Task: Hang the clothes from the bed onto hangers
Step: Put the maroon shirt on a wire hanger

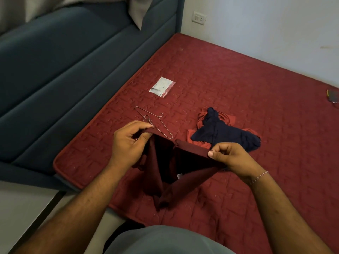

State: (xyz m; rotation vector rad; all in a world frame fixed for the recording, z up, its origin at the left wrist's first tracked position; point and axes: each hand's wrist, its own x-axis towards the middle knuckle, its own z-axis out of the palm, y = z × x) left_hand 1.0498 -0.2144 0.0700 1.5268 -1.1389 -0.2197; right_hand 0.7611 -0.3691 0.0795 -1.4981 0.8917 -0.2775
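Observation:
A dark maroon garment (161, 173) hangs between my two hands above the near part of the bed. My left hand (128, 142) pinches one end of its stretched edge, and my right hand (227, 155) pinches the other end. The rest of the cloth droops down toward me. Thin wire hangers (156, 124) lie on the red mattress (256, 88) just beyond my left hand, partly hidden by it. To the right of them a navy garment (223, 133) is crumpled on top of a red garment (229, 119).
A small clear plastic packet (162, 87) lies further up the mattress. A dark padded headboard (73, 66) runs along the left. A dark object (333, 96) sits at the right edge. White wall with a socket (199, 17) is behind.

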